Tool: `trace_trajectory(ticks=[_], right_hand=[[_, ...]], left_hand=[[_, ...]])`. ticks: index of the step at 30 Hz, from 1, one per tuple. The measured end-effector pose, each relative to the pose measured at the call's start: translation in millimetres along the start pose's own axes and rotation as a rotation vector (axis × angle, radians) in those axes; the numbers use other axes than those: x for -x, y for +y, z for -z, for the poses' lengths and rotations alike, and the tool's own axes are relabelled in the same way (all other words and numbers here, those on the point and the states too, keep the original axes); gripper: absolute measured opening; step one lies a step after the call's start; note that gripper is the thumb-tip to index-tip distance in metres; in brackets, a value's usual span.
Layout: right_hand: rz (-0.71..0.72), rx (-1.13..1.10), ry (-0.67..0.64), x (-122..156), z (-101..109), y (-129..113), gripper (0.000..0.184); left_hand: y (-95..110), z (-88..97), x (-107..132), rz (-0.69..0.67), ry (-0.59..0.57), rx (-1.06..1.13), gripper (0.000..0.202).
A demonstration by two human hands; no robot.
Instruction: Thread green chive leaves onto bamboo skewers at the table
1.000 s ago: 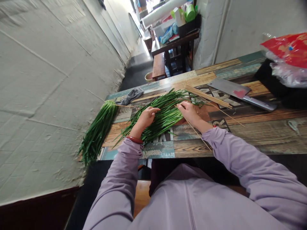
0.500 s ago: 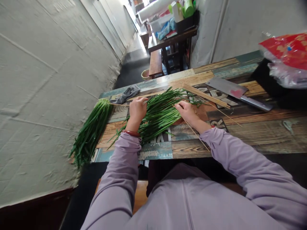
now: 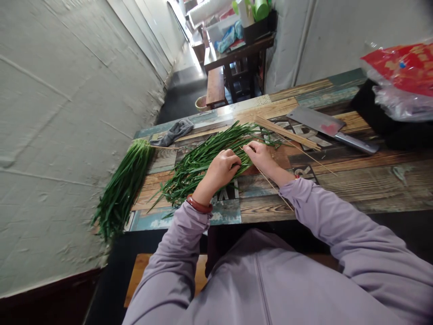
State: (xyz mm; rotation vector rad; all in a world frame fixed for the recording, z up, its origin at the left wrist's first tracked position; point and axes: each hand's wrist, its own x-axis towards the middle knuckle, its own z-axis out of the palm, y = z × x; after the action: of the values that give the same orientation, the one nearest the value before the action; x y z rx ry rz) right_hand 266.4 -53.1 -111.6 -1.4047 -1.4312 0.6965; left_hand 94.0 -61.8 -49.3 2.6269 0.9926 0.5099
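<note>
Gripping chives — left hand, right hand holding skewer.

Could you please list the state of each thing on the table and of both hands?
left hand: curled, fingers resting on the loose chives
right hand: pinching a thin skewer at the chives
loose chives: spread flat on the table
chive bundle: piled at the left edge, overhanging
bamboo skewers: lying bunched
cleaver: lying flat, unheld
grey cloth: crumpled
</note>
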Motion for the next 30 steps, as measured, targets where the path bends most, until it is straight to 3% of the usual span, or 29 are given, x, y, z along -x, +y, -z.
trace_trajectory(ticks=[3, 6, 11, 14, 16, 18, 22, 27, 30], right_hand=[[-0.001, -0.015, -0.007, 0.0, 0.5, -0.3, 0.030], [0.008, -0.042, 0.001, -0.2, 0.2, 0.9, 0.030], [0.014, -0.047, 0.024, -0.7, -1.6, 4.0, 0.030], [0.014, -0.041, 0.021, -0.5, -1.8, 4.8, 0.031], [0.014, -0.041, 0.023, -0.2, -1.7, 4.9, 0.031], [0.014, -0.052, 0.027, 0.2, -1.7, 4.5, 0.030], [0.020, -0.062, 0.018, 1.1, -1.7, 2.9, 0.031], [0.014, -0.045, 0.018, 1.6, -2.5, 1.4, 0.029], [0.013, -0.042, 0.011, 1.7, -2.5, 0.7, 0.029]], left_hand=[[0.1, 0.6, 1.9, 0.036, 0.059, 0.067, 0.016], [-1.4, 10.3, 7.3, 0.156, 0.173, 0.236, 0.011], [-14.1, 56.8, 14.3, 0.398, 0.505, 0.645, 0.012], [-33.0, 82.3, 7.3, 0.408, 0.703, 0.621, 0.016], [-50.1, 89.9, -1.4, 0.389, 0.747, 0.499, 0.009], [-66.5, 89.9, -10.3, 0.385, 0.693, 0.295, 0.010], [-78.4, 71.8, -21.8, 0.377, 0.443, -0.151, 0.041], [-59.0, 31.9, -31.2, 0.386, 0.170, -0.228, 0.029], [-50.1, 13.0, -39.2, 0.389, 0.074, -0.242, 0.030]])
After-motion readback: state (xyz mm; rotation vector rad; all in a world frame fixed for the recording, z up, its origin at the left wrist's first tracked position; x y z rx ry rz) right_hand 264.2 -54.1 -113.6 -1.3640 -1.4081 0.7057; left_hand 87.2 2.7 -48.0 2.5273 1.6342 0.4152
